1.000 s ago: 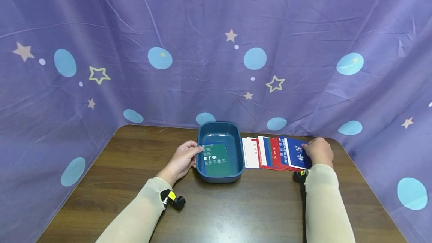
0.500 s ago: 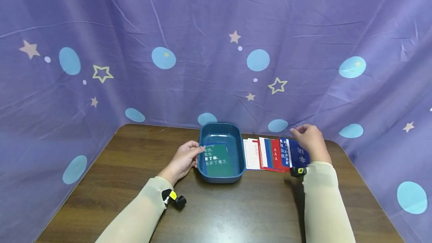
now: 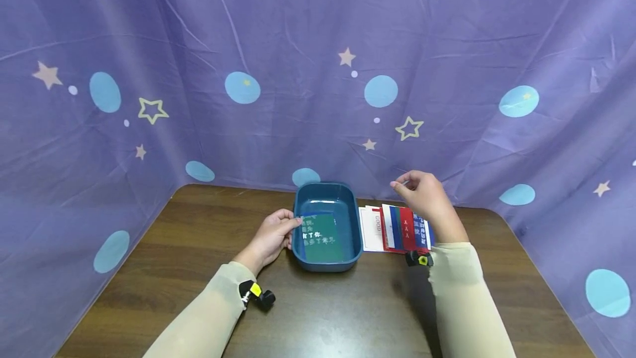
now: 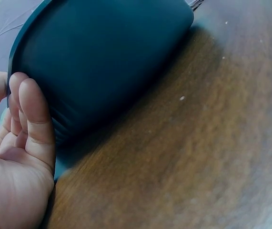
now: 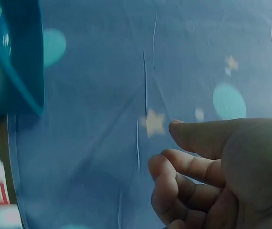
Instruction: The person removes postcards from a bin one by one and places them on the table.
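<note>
A teal plastic tray (image 3: 327, 266) stands on the table, with a green card (image 3: 323, 250) and a blue one partly beneath it inside. My left hand (image 3: 268, 239) grips the tray's left rim, thumb over the edge and fingers against the outer wall (image 4: 107, 52). To the tray's right lies an overlapping row of white, red and blue cards (image 3: 370, 231). Above that row's right end is my right hand (image 3: 426, 198), raised and touching nothing. Its fingers are loosely curled, with a gap below the thumb (image 5: 197, 136). The hand and wrist hide the row's right end.
A brown wooden table (image 3: 208, 220) carries everything. Close behind its back edge hangs a purple curtain (image 3: 298, 126) with stars and blue ovals, which also runs along both sides. Bare wood (image 3: 323, 314) shows in front of the tray.
My right hand has left the blue card at the row's right end, risen, and moved left above the cards. My left hand stays on the tray rim.
</note>
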Motion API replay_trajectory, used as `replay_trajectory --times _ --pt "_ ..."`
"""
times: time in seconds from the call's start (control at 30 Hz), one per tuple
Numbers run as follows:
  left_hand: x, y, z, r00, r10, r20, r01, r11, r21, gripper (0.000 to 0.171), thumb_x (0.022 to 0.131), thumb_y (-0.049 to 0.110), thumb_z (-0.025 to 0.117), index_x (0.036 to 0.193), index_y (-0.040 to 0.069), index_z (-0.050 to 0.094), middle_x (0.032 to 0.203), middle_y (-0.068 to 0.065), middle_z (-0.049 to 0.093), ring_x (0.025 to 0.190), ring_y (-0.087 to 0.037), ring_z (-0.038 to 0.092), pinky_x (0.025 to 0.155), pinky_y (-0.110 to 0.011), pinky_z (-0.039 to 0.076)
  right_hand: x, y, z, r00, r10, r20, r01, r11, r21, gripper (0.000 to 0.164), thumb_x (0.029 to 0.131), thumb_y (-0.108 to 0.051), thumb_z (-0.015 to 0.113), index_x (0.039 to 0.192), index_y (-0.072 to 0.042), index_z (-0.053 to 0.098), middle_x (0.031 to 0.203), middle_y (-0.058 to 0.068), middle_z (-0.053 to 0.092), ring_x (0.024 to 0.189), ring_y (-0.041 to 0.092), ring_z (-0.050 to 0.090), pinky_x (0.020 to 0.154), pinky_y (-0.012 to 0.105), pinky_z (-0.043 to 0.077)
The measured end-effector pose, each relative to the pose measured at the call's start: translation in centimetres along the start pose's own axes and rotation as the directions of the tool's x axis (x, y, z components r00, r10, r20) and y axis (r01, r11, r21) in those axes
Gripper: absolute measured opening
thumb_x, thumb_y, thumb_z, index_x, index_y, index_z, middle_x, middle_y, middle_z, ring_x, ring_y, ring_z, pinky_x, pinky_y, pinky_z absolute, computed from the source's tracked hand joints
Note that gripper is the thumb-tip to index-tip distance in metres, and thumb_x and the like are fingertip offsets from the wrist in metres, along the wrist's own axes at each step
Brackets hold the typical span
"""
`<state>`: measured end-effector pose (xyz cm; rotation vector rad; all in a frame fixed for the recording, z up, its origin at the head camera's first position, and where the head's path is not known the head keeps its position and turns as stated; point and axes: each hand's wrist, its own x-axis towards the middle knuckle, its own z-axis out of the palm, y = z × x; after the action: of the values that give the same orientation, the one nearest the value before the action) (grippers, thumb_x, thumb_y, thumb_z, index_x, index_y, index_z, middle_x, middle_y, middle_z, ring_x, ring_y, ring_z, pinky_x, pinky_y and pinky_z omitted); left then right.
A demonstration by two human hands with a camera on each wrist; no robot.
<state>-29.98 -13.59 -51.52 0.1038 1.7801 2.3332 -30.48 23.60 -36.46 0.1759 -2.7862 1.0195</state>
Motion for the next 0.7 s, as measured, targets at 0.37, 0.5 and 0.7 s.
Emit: replay_trajectory --times 0.37,0.5,0.7 --pt "-0.6 -0.3 0.0 1.0 -0.018 -0.015 0.018 1.0 0.001 0.016 0.1 0.007 0.07 0.1 0.005 0.054 0.062 0.004 0.058 0.046 -0.007 0.052 0.041 -0.021 0.048 1.7 -5.0 8.5 0.952 -0.094 0.29 0.056 0.989 0.137 0.03 0.101 -0.034 0.075 0.117 -0.009 0.074 0.091 0.015 0.077 0.075 0.029 0.075 0.063 0.037 0.06" --pt "-0.3 -0.3 0.1 1.0 -0.009 0.006 0.009 1.0 0.001 0.017 0.1 0.009 0.071 0.099 0.007 0.054 0.063 0.005 0.06 0.046 -0.007 0.053 0.041 -0.021 0.049 3.5 -6.3 11.0 0.928 -0.073 0.365 0.032 0.993 0.117 0.054 0.102 -0.039 0.073 0.143 -0.006 0.06 0.096 0.018 0.077 0.074 0.029 0.073 0.062 0.039 0.063" --pt "-0.1 -0.1 0.3 1.0 -0.006 0.011 0.006 1.0 -0.011 0.015 0.102 0.006 0.068 0.099 0.007 0.054 0.063 0.004 0.059 0.046 -0.007 0.052 0.04 -0.02 0.049 5.3 -7.4 13.8 0.88 0.047 0.472 -0.019 0.998 -0.063 0.071 0.099 -0.045 0.075 0.153 -0.007 0.051 0.102 0.017 0.075 0.078 0.03 0.074 0.06 0.041 0.065"
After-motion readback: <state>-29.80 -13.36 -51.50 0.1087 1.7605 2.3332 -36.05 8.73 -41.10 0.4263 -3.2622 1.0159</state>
